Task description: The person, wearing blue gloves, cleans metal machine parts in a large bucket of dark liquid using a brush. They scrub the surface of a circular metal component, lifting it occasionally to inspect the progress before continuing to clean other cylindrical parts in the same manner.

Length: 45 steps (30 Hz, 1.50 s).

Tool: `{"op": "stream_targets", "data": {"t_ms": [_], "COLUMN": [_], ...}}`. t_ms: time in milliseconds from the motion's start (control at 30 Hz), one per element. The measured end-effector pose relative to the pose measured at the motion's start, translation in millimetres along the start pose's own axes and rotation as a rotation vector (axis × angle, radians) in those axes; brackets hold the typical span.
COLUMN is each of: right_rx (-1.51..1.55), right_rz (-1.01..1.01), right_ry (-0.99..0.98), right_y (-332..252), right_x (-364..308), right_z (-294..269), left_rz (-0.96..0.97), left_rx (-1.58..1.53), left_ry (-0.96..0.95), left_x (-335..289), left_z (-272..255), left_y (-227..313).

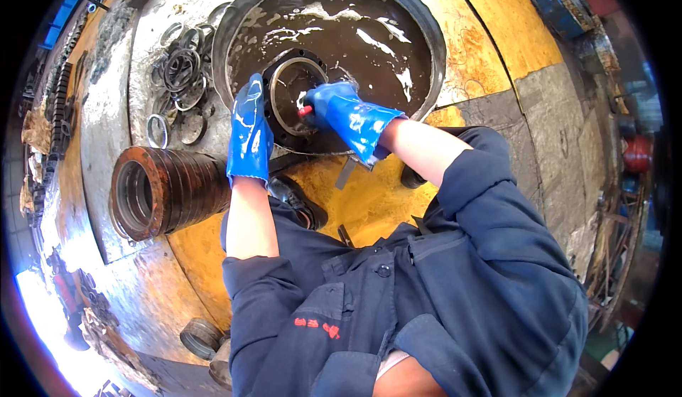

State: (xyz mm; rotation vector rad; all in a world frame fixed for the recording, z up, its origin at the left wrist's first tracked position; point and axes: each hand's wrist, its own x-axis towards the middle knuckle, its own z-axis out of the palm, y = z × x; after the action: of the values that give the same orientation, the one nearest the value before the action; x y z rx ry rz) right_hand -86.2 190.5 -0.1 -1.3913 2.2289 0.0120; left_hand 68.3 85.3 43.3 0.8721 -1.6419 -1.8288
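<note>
A dark flanged metal ring [275, 116] with bolt holes and a paler inner rim stands tilted at the near left edge of a round basin [439, 63] of murky brown liquid. My left hand [249, 116], in a wet blue rubber glove, grips the ring's left side. Inside the ring's opening, my right hand [339, 105], gloved alike, is closed around a small tool with a red part [305, 110]. The rest of that tool is hidden by the glove, so its kind does not show.
Rusty ring-shaped parts [170, 191] lie stacked in a row left of my left forearm. Loose thin rings [181, 70] form a pile left of the basin. Metal cylinders [201, 338] lie at lower left. The floor has worn yellow plates [376, 198].
</note>
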Motion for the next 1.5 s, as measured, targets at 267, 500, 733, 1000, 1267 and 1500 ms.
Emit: {"op": "stream_targets", "data": {"t_ms": [267, 500, 733, 1000, 1267, 1500], "right_rx": [1.244, 1.259, 1.463, 1.375, 1.400, 1.440], "right_rz": [0.131, -0.166, 0.086, 0.452, 0.325, -0.222], "right_ry": [0.117, 0.325, 0.516, 0.573, 0.487, 0.445], "right_y": [50.2, -15.4, 28.2, 57.5, 74.9, -4.3], "right_x": [-26.7, -51.8, -2.8, -39.5, -37.2, -41.7], "right_z": [11.4, -29.9, -34.7, 1.8, 21.1, -36.3], "left_rz": [0.014, -0.016, 0.061, 0.066, 0.070, 0.067], "left_rx": [0.354, 0.141, 0.221, 0.234, 0.221, 0.228], "left_ry": [-0.124, -0.039, -0.037, -0.035, -0.040, -0.037], "left_x": [7.1, 14.2, 11.0, 8.3, 10.2, 12.9], "left_z": [0.0, -3.1, 1.1, -5.0, -0.8, -4.3], "left_y": [1.4, -0.1, -1.8, -2.3, 0.1, -3.3]}}
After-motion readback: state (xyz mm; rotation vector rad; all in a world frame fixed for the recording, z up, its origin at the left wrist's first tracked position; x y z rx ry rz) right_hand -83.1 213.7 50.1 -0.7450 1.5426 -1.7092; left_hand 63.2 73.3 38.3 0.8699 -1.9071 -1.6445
